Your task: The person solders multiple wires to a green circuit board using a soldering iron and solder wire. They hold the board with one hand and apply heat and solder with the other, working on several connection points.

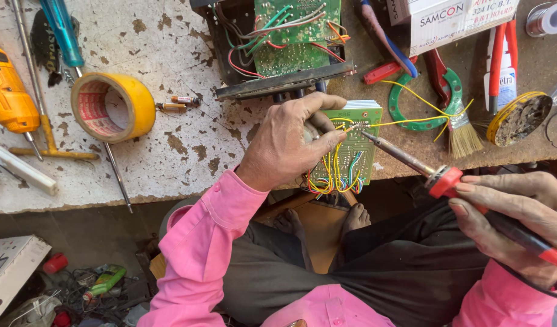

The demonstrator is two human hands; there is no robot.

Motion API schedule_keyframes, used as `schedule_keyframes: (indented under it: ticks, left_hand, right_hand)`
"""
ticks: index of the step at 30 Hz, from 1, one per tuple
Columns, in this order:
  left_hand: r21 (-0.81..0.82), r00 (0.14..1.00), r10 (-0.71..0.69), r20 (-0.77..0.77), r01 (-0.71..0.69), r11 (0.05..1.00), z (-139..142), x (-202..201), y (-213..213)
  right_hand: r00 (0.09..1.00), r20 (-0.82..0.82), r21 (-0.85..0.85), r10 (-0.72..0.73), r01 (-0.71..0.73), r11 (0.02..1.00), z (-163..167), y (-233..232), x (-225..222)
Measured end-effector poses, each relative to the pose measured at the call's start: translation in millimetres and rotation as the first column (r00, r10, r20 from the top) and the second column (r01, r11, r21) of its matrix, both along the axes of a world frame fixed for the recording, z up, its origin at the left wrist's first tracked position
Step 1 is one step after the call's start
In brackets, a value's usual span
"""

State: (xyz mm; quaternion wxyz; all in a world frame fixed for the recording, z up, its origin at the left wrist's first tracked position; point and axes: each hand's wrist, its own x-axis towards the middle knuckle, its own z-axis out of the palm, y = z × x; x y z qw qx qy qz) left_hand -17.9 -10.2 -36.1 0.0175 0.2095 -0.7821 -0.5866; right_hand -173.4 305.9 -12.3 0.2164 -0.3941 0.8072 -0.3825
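- green circuit board [351,148] lies at the near edge of the bench [169,163], partly overhanging the edge above the person's lap.
- left hand [287,145] is closed down on the board's left side, fingers curled and pressing on it; thumb and forefinger appear to pinch a yellow wire [412,121] near the board's top edge, though the contact point is too small to confirm.
- right hand [515,221] is wrapped around the red handle of a soldering iron [436,172]; its metal tip rests at the upper part of the board, just beside the left fingertips.
- risk, as judged: the hot tip sits very close to the left fingers; a slip could burn them.
- risk, as judged: the board overhangs the bench and is steadied only by the hand; lifting that pressure could let it tip into the lap.
- risk, as judged: the bundle of coloured wires [330,175] at the board's lower left lies near the iron's path; a stray touch could melt the insulation.
- condition of the board: rectangular, green, pale printed markings, rows of small solder points; yellow, green, blue and red leads loop off the near end. no damage can be made out.
- surroundings: a second circuit board with wiring [290,36] sits in a dark housing just behind; a yellow tape roll [112,106] lies well to the left; a small brush [460,130] and red-handled pliers [500,57] lie to the right.
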Motion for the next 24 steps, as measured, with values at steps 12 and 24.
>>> schedule_keyframes:
  ticks: [12,24]
  left_hand:
    - [0.012,1.000,0.014,0.025,-0.015,1.000,-7.7,1.7,2.1]
    - [-0.025,1.000,-0.005,-0.021,0.005,1.000,-16.9,9.8,0.1]
  right_hand:
    - [0.990,-0.141,0.007,-0.028,0.030,1.000,-8.8,-1.5,13.4]
    - [0.992,0.032,0.092,0.121,-0.124,0.988,14.8,-19.6,6.4]
